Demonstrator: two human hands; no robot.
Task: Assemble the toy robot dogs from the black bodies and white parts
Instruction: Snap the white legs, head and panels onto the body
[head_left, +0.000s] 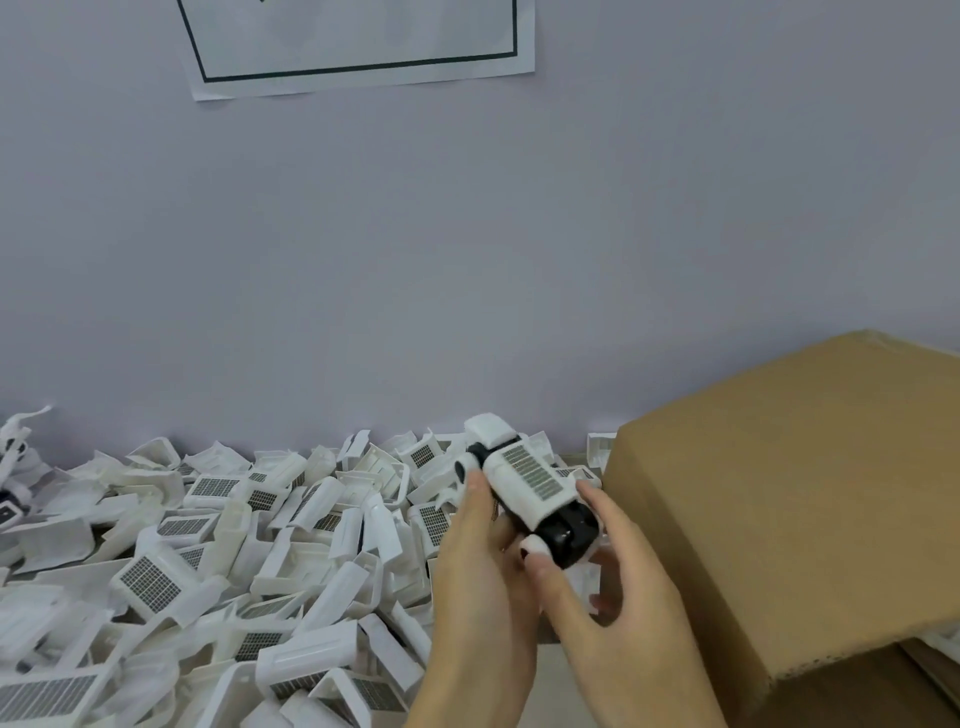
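Both hands hold one toy robot dog (530, 483) above the table, tilted with its white head end up and to the left. Its white back shell with a grey grid panel covers a black body that shows at the lower right end. My left hand (478, 582) grips the dog from the left side, fingers curled under it. My right hand (618, 587) holds the black rear end, thumb on the near side and fingers on the far side. A big heap of white shell parts (218, 561) with grey grid panels fills the table to the left.
A closed brown cardboard box (789, 493) stands close on the right, nearly touching my right hand. A pale wall rises behind the table, with a paper sheet (358, 47) taped on it. More white parts (15, 467) lie at the far left edge.
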